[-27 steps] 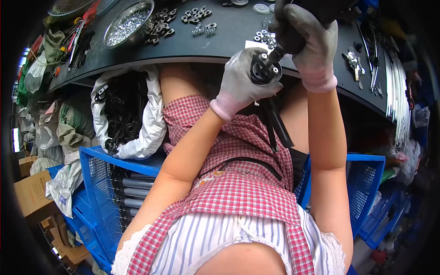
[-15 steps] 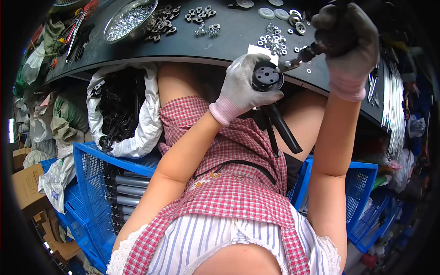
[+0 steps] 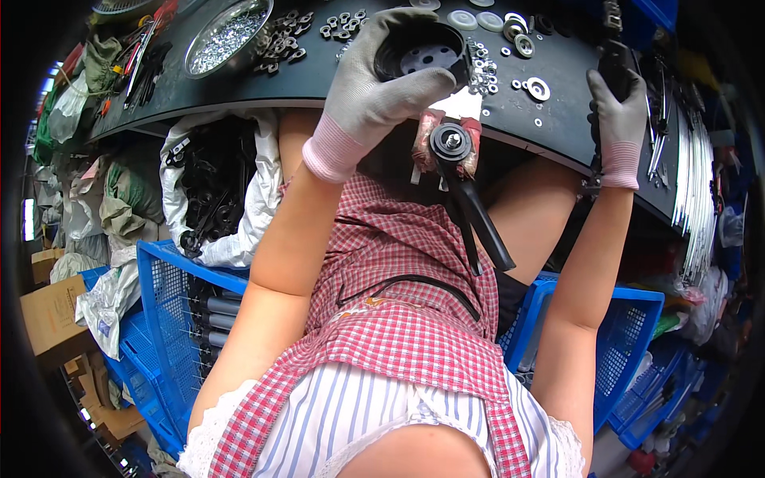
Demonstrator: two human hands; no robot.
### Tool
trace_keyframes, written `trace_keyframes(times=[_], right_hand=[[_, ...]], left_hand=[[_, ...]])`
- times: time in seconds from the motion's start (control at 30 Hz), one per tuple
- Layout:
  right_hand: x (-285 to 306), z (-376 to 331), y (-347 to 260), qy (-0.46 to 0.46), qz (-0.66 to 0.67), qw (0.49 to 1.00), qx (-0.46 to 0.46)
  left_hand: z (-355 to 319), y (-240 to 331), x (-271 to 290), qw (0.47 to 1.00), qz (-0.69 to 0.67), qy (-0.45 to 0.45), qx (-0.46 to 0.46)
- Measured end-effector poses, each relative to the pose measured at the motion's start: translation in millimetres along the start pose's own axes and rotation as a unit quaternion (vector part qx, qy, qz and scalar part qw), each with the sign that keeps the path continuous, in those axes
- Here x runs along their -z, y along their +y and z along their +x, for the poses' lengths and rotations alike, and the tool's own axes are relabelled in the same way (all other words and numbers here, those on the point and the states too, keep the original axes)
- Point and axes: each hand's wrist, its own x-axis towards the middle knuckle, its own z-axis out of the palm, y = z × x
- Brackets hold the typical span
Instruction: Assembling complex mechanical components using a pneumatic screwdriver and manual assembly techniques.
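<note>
My left hand (image 3: 370,99), in a grey glove with a pink cuff, grips a round black cup-shaped housing (image 3: 421,57) with holes in its flat inner face. It is held above the table's near edge, apart from the part below. There, a black part with a round hub and silver shaft (image 3: 453,142) stands between red-wrapped jaws (image 3: 428,142). Two long black arms (image 3: 482,227) reach from it toward my lap. At the table's right side my gloved right hand (image 3: 621,119) is closed around a dark power driver (image 3: 613,70), partly hidden by the fingers.
A metal bowl of small silver parts (image 3: 231,38) stands back left, beside black-and-silver fittings (image 3: 283,44). Small nuts and washers (image 3: 482,68), white discs (image 3: 462,20) and a larger ring (image 3: 539,88) lie mid-table. A white sack of black parts (image 3: 259,171) and blue crates (image 3: 163,275) flank my legs.
My left hand has lifted the black housing up and leftward, uncovering the hub, shaft and red-wrapped jaws. My right hand has moved the driver away from the housing to the right.
</note>
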Motion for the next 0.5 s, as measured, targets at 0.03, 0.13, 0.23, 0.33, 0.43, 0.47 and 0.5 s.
trace_keyframes(times=[0.03,0.13,0.23,0.33,0.43,0.47,0.5], right_hand=[[-2.6,0.6,7.9,0.003,-0.083,0.997,-0.002],[-10.5,4.1,22.4,-0.004,-0.227,0.974,-0.019],[-19.2,6.2,26.7,-0.026,-0.329,0.943,-0.047],[-26.8,8.0,33.7,-0.047,-0.373,0.925,-0.054],[-31.0,5.7,33.6,-0.048,-0.399,0.914,-0.048],[-30.9,5.8,31.3,-0.05,-0.407,0.911,-0.05],[-30.9,4.7,28.6,-0.053,-0.414,0.907,-0.052]], left_hand=[[0.3,0.9,2.2,1.0,-0.012,-0.021,-0.017],[-0.4,-4.8,10.3,0.995,0.093,-0.023,-0.04],[-5.2,-7.1,6.1,0.979,0.201,0.001,-0.034],[-7.0,-10.5,0.6,0.982,0.186,0.006,-0.023],[-9.4,-11.0,-1.5,0.967,0.255,0.008,-0.018],[-9.5,-11.8,-1.9,0.96,0.278,0.01,-0.039],[-10.1,-12.6,-2.2,0.952,0.302,0.011,-0.059]])
